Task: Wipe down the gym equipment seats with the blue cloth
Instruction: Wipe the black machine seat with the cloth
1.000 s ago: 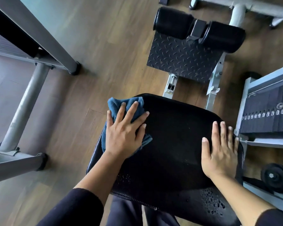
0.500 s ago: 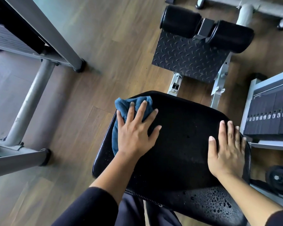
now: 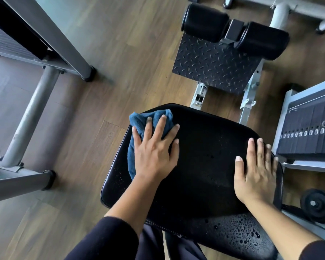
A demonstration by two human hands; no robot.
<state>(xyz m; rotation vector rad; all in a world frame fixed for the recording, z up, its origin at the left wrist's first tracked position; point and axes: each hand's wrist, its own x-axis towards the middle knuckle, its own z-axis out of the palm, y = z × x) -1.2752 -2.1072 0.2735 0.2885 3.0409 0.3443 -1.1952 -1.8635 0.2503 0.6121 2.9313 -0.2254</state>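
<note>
The person's left hand [image 3: 155,152] is pressing flat, fingers straight and spread, on the crumpled blue terry cloth [image 3: 139,120], holding it down without curling round it. The cloth is lying on the upper left corner of the black padded vinyl seat [image 3: 204,166], at the centre of the frame, with a fold hanging over the seat's left edge. The right hand [image 3: 255,172] is resting open, palm down, on the seat's right edge. Beads of water [image 3: 242,237] are sitting on the seat's lower right part. Above the seat a dark diamond-pattern metal footplate [image 3: 214,68] is standing under two black foam roller pads [image 3: 204,21]. At the right edge a dark weight stack [image 3: 308,136] is showing in a grey frame, and a grey steel tube [image 3: 32,117] is crossing the brown wood-plank floor [image 3: 120,53] at the left.
</note>
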